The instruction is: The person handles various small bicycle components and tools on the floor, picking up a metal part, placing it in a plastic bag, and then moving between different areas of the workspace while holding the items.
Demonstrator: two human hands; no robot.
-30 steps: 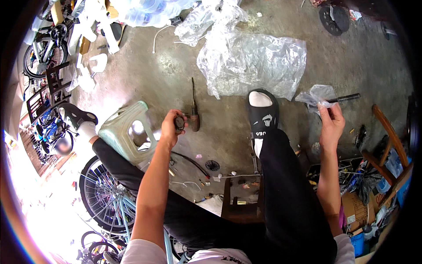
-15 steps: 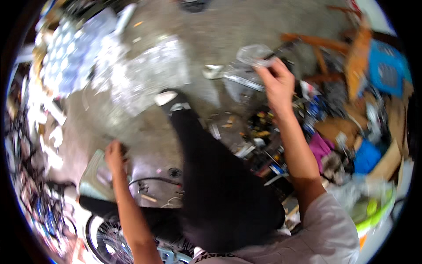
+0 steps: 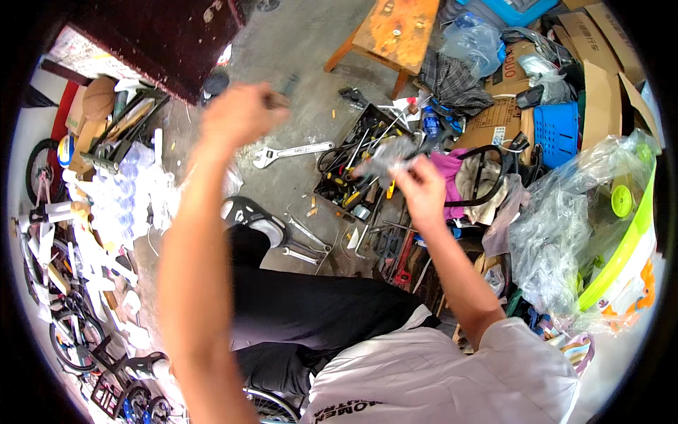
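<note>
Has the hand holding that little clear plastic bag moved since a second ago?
Yes. The right hand with the plastic bag was out beyond the shoe; now it is over the black tool tray.

Hands: two, left hand [image 3: 239, 113] and right hand [image 3: 422, 189]
Adjustable wrench [image 3: 291, 152]: one; on the floor
Tool tray [image 3: 357, 166]: one
Wooden stool [image 3: 395, 32]: one
Blue basket [image 3: 556, 131]: one
Shoe [image 3: 251, 215]: one

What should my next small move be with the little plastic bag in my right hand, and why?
Probably bring the left hand across to the small clear plastic bag pinched in the right hand. The two hands are apart, the left raised and blurred around a small dark item, and a crumpled bag likely needs both hands. The open tool tray lies just beyond.
</note>
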